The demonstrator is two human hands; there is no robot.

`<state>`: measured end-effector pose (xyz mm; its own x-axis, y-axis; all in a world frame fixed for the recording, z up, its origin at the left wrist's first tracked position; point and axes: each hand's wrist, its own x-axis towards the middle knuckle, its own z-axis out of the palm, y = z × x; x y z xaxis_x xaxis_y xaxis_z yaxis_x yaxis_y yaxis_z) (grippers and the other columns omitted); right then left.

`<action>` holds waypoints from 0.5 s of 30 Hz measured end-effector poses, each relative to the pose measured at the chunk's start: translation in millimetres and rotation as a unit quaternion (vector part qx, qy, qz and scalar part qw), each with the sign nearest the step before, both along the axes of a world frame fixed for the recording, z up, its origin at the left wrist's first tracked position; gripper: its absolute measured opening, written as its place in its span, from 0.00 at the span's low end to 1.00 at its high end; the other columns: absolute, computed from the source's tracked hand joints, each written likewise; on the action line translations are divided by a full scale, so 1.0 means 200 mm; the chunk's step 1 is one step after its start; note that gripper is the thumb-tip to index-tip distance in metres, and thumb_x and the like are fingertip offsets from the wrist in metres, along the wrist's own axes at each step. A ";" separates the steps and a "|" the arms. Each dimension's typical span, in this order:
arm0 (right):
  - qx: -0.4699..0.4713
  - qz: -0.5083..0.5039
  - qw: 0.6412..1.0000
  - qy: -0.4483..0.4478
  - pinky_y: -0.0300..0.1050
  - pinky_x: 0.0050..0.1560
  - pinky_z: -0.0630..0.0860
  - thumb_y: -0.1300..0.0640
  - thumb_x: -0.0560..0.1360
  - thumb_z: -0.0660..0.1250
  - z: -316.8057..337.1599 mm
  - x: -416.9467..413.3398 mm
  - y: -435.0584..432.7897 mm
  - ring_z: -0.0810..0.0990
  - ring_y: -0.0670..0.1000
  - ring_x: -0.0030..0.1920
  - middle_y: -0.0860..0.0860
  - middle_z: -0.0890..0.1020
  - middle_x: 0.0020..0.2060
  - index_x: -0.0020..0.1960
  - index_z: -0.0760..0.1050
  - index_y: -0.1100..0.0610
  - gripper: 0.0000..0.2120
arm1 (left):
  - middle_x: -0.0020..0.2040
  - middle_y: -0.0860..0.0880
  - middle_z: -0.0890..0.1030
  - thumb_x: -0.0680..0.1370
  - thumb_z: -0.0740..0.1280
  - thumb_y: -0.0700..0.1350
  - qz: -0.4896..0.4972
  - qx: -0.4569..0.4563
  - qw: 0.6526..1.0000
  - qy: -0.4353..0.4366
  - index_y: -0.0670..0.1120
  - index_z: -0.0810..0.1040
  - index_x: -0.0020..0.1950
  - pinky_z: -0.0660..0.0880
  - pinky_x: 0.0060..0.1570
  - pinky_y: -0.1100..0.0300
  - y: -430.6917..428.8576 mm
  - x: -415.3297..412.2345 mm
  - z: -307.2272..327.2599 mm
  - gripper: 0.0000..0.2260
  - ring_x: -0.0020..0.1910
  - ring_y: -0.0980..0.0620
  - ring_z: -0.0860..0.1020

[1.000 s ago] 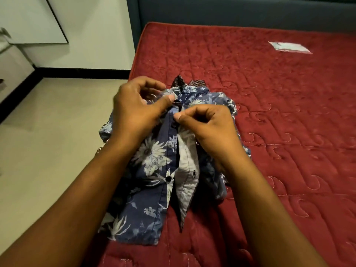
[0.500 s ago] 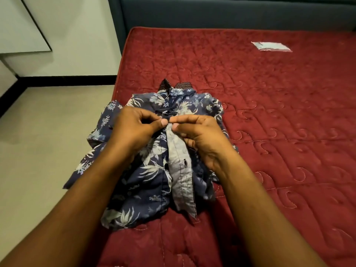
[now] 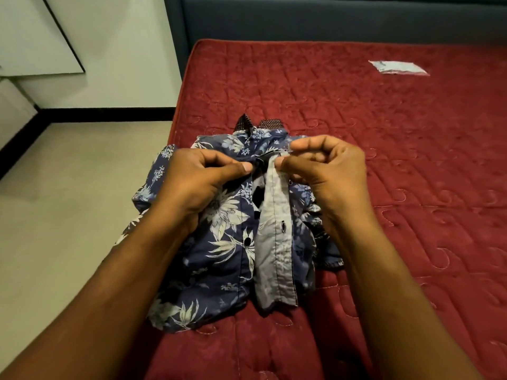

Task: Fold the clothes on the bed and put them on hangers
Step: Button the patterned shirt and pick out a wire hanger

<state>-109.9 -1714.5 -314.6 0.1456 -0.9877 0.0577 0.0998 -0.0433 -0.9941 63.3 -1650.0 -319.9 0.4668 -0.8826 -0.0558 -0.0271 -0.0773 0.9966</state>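
Head view, looking down past two bare forearms. Red quilted mattress (image 3: 384,165) fills most of the frame and serves as reference. Pale floor (image 3: 68,204) lies off the mattress's left side, bounded by a black skirting band (image 3: 104,115) under a light wall (image 3: 123,50). Blue-grey headboard (image 3: 329,20) stands along the mattress's far end. Blue floral shirt (image 3: 219,259) lies rumpled on the mattress at its left edge, in the nearer half, front up and unbuttoned; its left part appears to reach over that edge. The shirt's pale inside placket (image 3: 274,248) is turned outward and runs toward the mattress's near end. Left hand (image 3: 197,185) sits above the mattress's left edge, thumb and curled fingers pinching the dark front edge of the shirt near the neck. Right hand (image 3: 326,171) is just beside it, further in from that edge, thumb and forefinger pinching the top of the pale placket, the other fingers curled. The two thumbs are close but apart. White flat label or packet (image 3: 397,68) lies on the mattress's far right part, well apart from the shirt; which it is cannot be told. Checked collar (image 3: 258,124) points toward the mattress's far end. One dark button (image 3: 247,241) shows on the floral side and one buttonhole (image 3: 283,225) on the placket.
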 end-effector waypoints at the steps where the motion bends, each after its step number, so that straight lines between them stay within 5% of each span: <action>1: -0.051 -0.022 0.997 0.051 0.47 0.39 0.83 0.69 0.65 0.81 -0.01 0.00 0.00 0.84 0.51 0.35 0.57 0.85 0.37 0.46 0.81 0.59 0.14 | 0.39 0.39 0.86 0.68 0.80 0.37 -0.001 0.001 1.000 -0.005 0.35 0.84 0.43 0.82 0.43 0.59 0.00 0.00 -0.01 0.09 0.37 0.48 0.83; 6: -0.141 -0.015 0.973 0.183 0.52 0.39 0.84 0.63 0.63 0.81 -0.06 0.07 0.07 0.85 0.47 0.34 0.48 0.85 0.34 0.42 0.79 0.53 0.14 | 0.43 0.35 0.85 0.67 0.80 0.37 -0.017 0.004 1.000 0.009 0.33 0.84 0.44 0.81 0.55 0.46 0.02 -0.03 -0.03 0.10 0.43 0.41 0.84; 11: -0.088 -0.014 0.982 0.166 0.59 0.42 0.84 0.56 0.61 0.82 -0.11 0.09 0.05 0.86 0.51 0.35 0.49 0.85 0.34 0.39 0.81 0.50 0.12 | 0.40 0.41 0.86 0.68 0.78 0.35 -0.030 0.013 0.999 0.016 0.38 0.85 0.43 0.81 0.43 0.64 0.02 0.00 -0.01 0.06 0.38 0.50 0.84; 15: -0.067 -0.008 0.986 0.153 0.61 0.44 0.84 0.55 0.61 0.80 -0.14 0.10 0.04 0.87 0.53 0.37 0.50 0.86 0.35 0.41 0.82 0.50 0.11 | 0.40 0.42 0.87 0.69 0.78 0.34 -0.040 0.017 0.999 0.010 0.38 0.86 0.43 0.80 0.41 0.66 0.02 0.02 -0.01 0.05 0.38 0.52 0.84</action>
